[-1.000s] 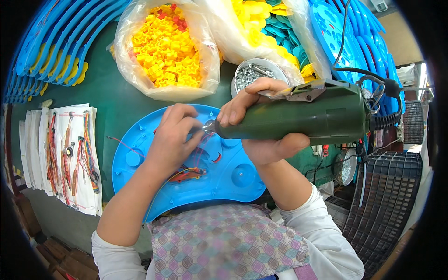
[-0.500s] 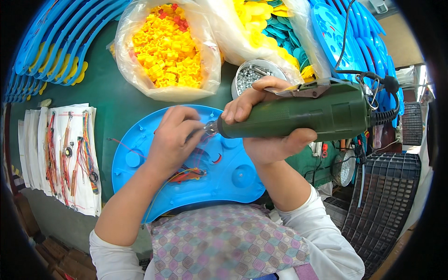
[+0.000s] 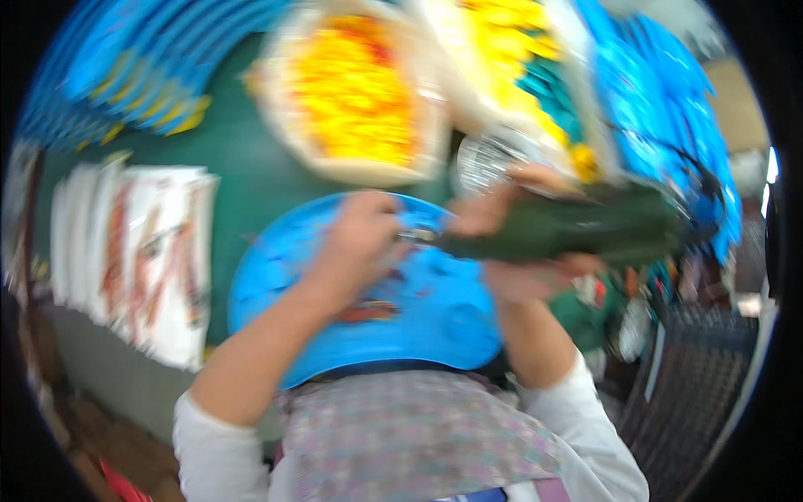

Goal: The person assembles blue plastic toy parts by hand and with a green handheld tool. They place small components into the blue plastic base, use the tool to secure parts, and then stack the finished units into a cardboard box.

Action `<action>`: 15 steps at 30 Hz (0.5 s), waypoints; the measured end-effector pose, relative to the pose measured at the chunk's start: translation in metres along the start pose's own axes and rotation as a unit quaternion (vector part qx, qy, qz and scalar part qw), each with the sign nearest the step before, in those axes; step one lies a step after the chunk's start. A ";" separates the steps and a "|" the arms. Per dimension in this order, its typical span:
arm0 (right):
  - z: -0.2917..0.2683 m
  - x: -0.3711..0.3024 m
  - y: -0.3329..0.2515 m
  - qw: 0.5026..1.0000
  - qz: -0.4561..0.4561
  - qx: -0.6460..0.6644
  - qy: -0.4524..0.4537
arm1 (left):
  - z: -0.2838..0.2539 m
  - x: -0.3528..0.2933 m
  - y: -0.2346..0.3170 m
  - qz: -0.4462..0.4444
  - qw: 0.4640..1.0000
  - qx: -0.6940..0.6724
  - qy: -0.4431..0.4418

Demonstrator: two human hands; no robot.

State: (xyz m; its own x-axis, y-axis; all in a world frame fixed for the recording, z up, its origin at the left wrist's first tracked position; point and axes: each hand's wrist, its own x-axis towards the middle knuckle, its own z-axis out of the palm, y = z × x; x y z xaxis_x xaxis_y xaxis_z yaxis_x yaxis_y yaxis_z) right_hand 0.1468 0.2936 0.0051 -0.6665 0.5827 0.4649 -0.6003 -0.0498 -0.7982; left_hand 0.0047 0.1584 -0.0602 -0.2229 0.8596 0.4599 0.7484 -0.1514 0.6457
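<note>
My right hand (image 3: 529, 280) is wrapped round a dark green electric screwdriver (image 3: 585, 230), held almost level with its bit end pointing left. Just at that bright metal tip (image 3: 421, 235) is my left hand (image 3: 358, 243), fingers bent and pressed together. Whatever they pinch is too smeared to make out. Both hands are over a curved blue plastic shell (image 3: 410, 339), which lies on the table against my apron. Inside the shell sits a small bundle of red and orange wires (image 3: 368, 311). Motion blur hides the finer details.
Beyond the shell stand a bag of yellow star-shaped pieces (image 3: 355, 96), a bag of yellow and teal pieces (image 3: 510, 38) and a bowl of metal screws (image 3: 481, 159). Blue shells are stacked left (image 3: 142, 58) and right (image 3: 661, 92). White sheets with wire sets (image 3: 163, 243) lie left; a dark crate (image 3: 703, 393) stands right.
The whole view has shifted, so everything appears further right, and the picture has blurred. My hands and the screwdriver keep about the same place over the blue shell.
</note>
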 end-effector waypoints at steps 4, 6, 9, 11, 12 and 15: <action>-0.081 -0.050 -0.070 0.979 0.036 -0.015 0.200 | 0.025 -0.009 -0.010 -0.044 0.999 0.011 -0.014; -0.129 -0.065 -0.093 0.959 0.053 -0.027 0.277 | 0.047 0.004 -0.017 0.047 0.998 0.021 0.043; -0.170 -0.075 -0.081 0.949 0.060 -0.040 0.307 | 0.054 0.002 -0.019 0.048 0.995 0.086 -0.017; -0.168 -0.086 -0.074 0.944 0.037 -0.099 0.314 | 0.044 0.002 -0.011 0.066 0.989 0.121 -0.046; -0.168 -0.076 -0.064 0.884 0.043 -0.282 0.370 | 0.037 -0.006 -0.007 0.048 0.987 0.141 -0.052; -0.190 -0.079 -0.065 0.887 0.003 -0.333 0.321 | -0.010 -0.017 0.012 0.046 0.969 0.202 -0.132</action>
State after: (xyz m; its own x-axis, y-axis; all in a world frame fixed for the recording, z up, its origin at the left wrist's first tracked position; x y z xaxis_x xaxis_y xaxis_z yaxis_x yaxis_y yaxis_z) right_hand 0.3218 0.4049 -0.0524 -0.1512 0.9364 0.3166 -0.0609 0.3108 -0.9485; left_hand 0.0119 0.1371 -0.0543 -0.0152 0.9546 0.2976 0.9527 -0.0765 0.2940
